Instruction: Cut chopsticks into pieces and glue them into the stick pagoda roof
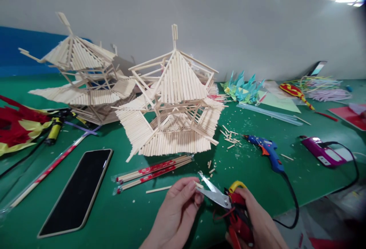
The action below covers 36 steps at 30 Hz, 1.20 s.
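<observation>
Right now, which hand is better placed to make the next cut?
Likely the right hand: it grips the open scissors, while the left hand pinches a stick right by them.

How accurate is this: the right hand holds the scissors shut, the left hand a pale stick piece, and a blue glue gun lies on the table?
Not quite: the scissors are open, as the head view shows. The right hand does hold them, the left hand holds a pale stick piece, and the blue glue gun lies on the table.

Slender bare left fingers [185, 195], slender bare right fingers [247, 195], bare left wrist [160, 234], bare right wrist [267, 227]
</observation>
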Motion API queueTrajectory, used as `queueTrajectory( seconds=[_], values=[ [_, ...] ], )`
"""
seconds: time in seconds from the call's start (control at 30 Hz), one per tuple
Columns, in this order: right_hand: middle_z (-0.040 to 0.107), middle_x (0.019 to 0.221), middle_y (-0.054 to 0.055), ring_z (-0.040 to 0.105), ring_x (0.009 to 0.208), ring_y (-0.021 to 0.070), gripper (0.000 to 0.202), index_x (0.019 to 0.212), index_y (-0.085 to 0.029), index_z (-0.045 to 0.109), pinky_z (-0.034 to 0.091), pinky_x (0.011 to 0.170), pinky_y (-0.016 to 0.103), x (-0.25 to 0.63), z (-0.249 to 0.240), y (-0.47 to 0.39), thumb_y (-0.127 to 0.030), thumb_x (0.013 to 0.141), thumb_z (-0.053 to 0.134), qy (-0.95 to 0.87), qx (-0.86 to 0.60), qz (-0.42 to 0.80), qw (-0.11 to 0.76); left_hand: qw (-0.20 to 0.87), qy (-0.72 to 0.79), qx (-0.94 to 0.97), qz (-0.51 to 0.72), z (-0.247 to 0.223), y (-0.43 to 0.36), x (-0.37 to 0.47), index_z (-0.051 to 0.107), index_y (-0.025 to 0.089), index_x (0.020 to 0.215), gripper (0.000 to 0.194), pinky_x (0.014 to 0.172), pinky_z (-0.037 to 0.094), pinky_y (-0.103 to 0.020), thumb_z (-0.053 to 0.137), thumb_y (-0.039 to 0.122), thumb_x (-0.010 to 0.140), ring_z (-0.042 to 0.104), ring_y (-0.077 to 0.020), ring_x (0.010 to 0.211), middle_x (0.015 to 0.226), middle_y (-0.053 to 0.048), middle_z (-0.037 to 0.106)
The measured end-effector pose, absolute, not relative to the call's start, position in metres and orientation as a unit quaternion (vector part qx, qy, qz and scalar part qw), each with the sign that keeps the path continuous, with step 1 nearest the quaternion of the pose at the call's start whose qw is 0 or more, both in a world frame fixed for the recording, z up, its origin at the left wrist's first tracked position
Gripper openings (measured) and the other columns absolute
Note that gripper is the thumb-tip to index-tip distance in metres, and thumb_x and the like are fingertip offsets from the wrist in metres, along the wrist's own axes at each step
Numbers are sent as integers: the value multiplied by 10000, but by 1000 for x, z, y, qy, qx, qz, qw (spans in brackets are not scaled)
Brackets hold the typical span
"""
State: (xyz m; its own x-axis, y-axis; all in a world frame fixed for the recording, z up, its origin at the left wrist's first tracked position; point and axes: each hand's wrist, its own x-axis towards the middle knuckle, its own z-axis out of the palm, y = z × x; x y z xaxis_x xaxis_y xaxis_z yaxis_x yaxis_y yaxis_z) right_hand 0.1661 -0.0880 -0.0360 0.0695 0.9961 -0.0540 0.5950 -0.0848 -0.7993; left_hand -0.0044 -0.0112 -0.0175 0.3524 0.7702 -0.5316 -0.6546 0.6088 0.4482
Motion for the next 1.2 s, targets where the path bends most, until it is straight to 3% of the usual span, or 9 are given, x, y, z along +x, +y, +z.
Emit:
queueTrajectory(
  seconds=[0.1, 0.27, 0.53, 0.67, 0.77, 1.07, 1.2],
  values=[
    [599, 631, -21, 564, 468, 129, 357, 992, -263, 460, 431, 391, 202, 162, -36, -86, -236, 641, 519, -608, -657, 324, 305, 825, 364, 83, 425, -19, -13, -2, 675, 129, 678, 159, 561, 400, -164, 742, 222, 568, 484, -63, 548, 620, -2, 601],
    [598, 717, 7, 569, 512, 164, 619, 1111, -225, 350, 424, 383, 231, 164, -38, -83, -209, 529, 561, -619, -662, 300, 298, 836, 358, 105, 404, -19, -15, -1, 672, 126, 638, 117, 514, 364, -148, 742, 183, 564, 466, -55, 500, 562, -3, 599],
    [593, 631, -15, 567, 489, 147, 396, 1022, -269, 447, 459, 449, 231, 164, -27, -79, -233, 632, 502, -602, -654, 338, 310, 833, 347, 125, 412, -29, -14, -3, 664, 144, 673, 140, 524, 358, -151, 732, 223, 581, 453, -62, 503, 536, 16, 564],
    [589, 671, -10, 554, 465, 140, 545, 1081, -249, 396, 452, 418, 226, 161, -29, -81, -210, 557, 541, -586, -666, 340, 314, 831, 347, 133, 413, -27, -14, -3, 665, 140, 671, 126, 577, 385, -164, 726, 213, 588, 497, -78, 560, 599, 0, 592],
    [556, 581, -42, 514, 390, 125, 610, 1142, -238, 332, 414, 357, 210, 161, -35, -83, -221, 567, 534, -570, -673, 360, 305, 829, 351, 137, 414, -26, -14, -3, 665, 142, 671, 114, 598, 393, -172, 719, 209, 595, 506, -83, 575, 618, -4, 600],
    [579, 567, -32, 556, 416, 127, 373, 966, -255, 444, 422, 375, 186, 160, -45, -86, -227, 613, 562, -532, -690, 403, 280, 824, 363, 156, 406, -24, -14, -3, 675, 128, 662, 106, 602, 385, -171, 720, 191, 589, 493, -87, 581, 589, -10, 599],
    [593, 622, -15, 589, 509, 152, 363, 905, -250, 472, 468, 474, 220, 164, -44, -85, -266, 575, 622, -583, -674, 358, 280, 824, 367, 161, 401, -21, -12, -2, 675, 124, 646, 116, 609, 384, -175, 733, 190, 571, 490, -86, 588, 597, -8, 599]
  ],
)
